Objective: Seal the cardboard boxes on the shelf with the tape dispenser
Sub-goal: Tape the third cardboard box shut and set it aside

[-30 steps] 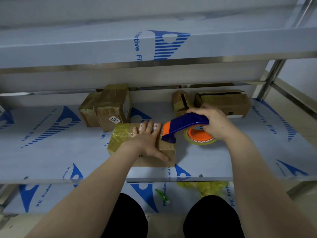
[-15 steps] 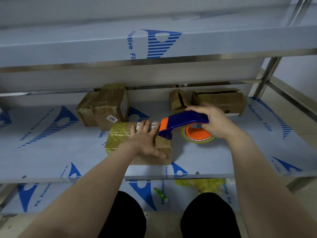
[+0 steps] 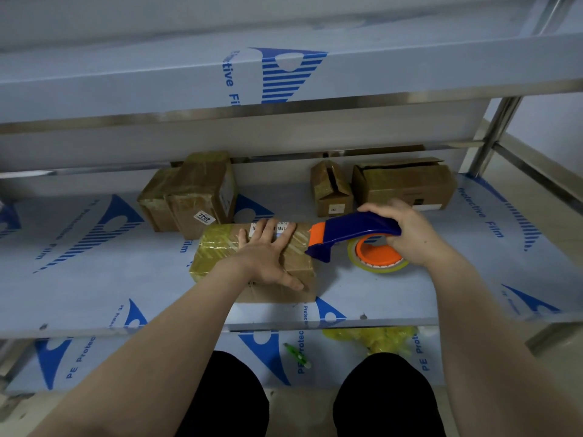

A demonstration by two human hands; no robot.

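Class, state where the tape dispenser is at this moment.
Head view, right of centre: the tape dispenser is above the middle shelf, gripped by the right hand, its nose at the right edge of the box the left hand presses.

A white sticker [image 3: 204, 217] on the taped box [image 3: 195, 197] at the back left reads "7202". Blue print on the middle shelf [image 3: 473, 263] says "Protective Film" at the right. The upper shelf edge [image 3: 126, 89] shows only "…tive Fil". The lower shelf [image 3: 271, 351] carries "PE Protec…" — twice. The front box [image 3: 220, 257] bears a barcode label [image 3: 283, 225] — its digits are too small to read.
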